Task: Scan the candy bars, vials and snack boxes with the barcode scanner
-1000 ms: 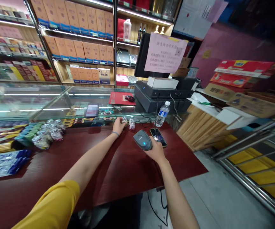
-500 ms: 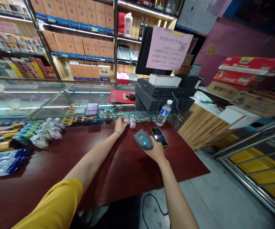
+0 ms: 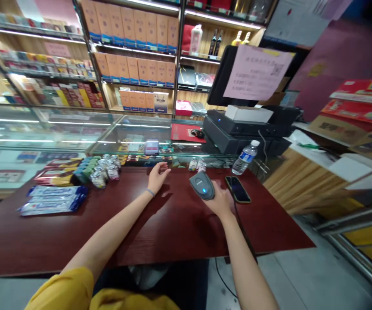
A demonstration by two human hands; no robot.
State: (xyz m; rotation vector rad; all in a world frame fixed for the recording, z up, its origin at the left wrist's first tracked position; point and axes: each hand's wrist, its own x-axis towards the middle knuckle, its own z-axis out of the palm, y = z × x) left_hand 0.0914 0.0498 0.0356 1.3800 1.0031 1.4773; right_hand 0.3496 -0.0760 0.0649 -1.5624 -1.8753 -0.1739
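My right hand grips a dark grey barcode scanner with a lit blue light, held above the dark red table. Over the table to its left, my left hand is open, fingers loosely bent, with nothing in it. Two small clear jars stand close together at the table's back edge, just beyond the scanner. A cluster of similar small jars with silvery lids sits left of my left hand, beside a row of green-topped packs.
Blue-and-white packets and red-brown packs lie at the left. A phone and a water bottle are at the right. Behind stands a glass display case and a monitor. A cable hangs past the table's front edge.
My left hand has let go of a small jar beside the other one and moved left, away from the pair. The view has turned left; my right hand still holds the scanner.
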